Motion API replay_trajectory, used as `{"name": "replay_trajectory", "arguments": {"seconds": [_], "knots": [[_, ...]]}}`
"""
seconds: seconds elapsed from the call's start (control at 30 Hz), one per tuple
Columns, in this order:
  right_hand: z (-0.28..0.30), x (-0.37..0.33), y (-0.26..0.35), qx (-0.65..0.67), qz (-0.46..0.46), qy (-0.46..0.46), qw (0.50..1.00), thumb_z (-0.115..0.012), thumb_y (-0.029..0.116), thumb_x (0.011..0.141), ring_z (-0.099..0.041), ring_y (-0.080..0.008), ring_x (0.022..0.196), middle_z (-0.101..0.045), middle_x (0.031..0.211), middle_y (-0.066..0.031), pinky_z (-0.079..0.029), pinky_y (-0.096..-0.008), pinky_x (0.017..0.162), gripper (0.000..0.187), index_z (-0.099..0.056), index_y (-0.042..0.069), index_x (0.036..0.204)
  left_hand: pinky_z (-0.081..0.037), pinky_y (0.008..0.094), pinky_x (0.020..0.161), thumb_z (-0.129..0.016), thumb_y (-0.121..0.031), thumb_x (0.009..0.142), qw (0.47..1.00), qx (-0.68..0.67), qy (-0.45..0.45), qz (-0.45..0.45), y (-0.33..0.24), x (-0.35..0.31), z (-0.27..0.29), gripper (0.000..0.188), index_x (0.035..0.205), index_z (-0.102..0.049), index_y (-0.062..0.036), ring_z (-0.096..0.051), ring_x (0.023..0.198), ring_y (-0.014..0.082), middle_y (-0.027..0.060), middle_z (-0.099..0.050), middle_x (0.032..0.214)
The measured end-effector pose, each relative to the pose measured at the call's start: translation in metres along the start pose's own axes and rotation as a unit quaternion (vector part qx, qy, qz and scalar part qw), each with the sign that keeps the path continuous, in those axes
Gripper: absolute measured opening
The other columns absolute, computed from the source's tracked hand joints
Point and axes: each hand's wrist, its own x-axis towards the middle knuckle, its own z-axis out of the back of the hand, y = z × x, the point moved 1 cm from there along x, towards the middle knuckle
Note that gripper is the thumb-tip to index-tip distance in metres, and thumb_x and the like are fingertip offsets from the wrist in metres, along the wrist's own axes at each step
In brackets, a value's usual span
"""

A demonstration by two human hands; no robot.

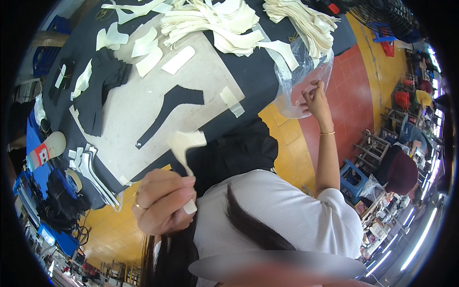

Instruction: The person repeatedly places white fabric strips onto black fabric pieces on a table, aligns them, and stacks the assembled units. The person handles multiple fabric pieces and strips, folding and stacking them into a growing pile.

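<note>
Fingers (160, 185) of your left hand (165, 203) are pinched round the narrow stem of a cream cut piece (185, 142), left of centre in the frame. Your right hand (316, 103), right of centre, is loosely curled, apparently gripping nothing, by the clear plastic bag (290, 91); contact cannot be told. Risk: pinching too hard may crease the stem. Also, if you snag the bag, it could drag the cream stack (311, 33) off the table (258, 79), upper right.

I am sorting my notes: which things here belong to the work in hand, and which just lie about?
Likely in the work:
cream piece in the left hand
black piece on the pale board
piled cream pieces

Probably just lying about:
bottle
black fan
blue stool
</note>
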Motion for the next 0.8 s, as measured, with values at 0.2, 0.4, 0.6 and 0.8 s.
{"name": "replay_trajectory", "arguments": {"seconds": [0.2,0.4,0.6,0.8], "knots": [[0.024,-0.047,0.105,-0.048,0.167,0.016,0.985,-0.073,0.016,0.088,-0.068,-0.023,0.081,-0.069,0.098,-0.0143,-0.054,-0.0381,0.07,0.022,-0.066,0.003,0.104,-0.058,0.0315,0.062,-0.072,0.011,0.064,0.993,-0.076,0.043,0.075,-0.003,-0.003,-0.012,0.033,0.096,-0.071,0.0044,-0.07,0.073,0.0271,0.0191,-0.07,0.094],[-0.059,-0.113,0.202,0.179,0.447,0.533,0.696,-0.079,0.054,0.073,-0.067,-0.0261,0.103,-0.07,0.109,-0.0134,-0.051,-0.0371,0.089,0.069,-0.07,0.001,0.116,-0.056,0.0294,0.063,-0.077,0.008,0.069,0.994,-0.025,0.026,0.104,-0.005,-0.002,-0.023,0.031,0.098,-0.071,0.0012,-0.069,0.073,0.0234,0.0132,-0.067,0.09],[-0.106,-0.126,0.235,0.173,0.29,0.651,0.679,-0.076,0.015,0.088,-0.068,-0.0143,0.067,-0.066,0.084,-0.0073,-0.051,-0.0267,0.06,0.021,-0.07,0.002,0.103,-0.051,0.0247,0.057,-0.074,0.007,0.079,0.96,0.03,-0.114,0.253,-0.002,-0.035,0.014,0.023,0.099,-0.069,-0.0033,-0.065,0.066,0.0138,0.0096,-0.068,0.089],[-0.15,-0.129,0.259,0.03,0.274,0.641,0.716,-0.065,0.014,0.097,-0.066,-0.0133,0.057,-0.064,0.076,-0.0077,-0.048,-0.0249,0.054,0.016,-0.066,-0.002,0.095,-0.045,0.0194,0.059,-0.068,0.0,0.092,0.863,-0.024,-0.207,0.459,0.017,-0.082,0.027,0.014,0.105,-0.066,0.0027,-0.059,0.066,0.0063,0.0071,-0.069,0.086]]}}
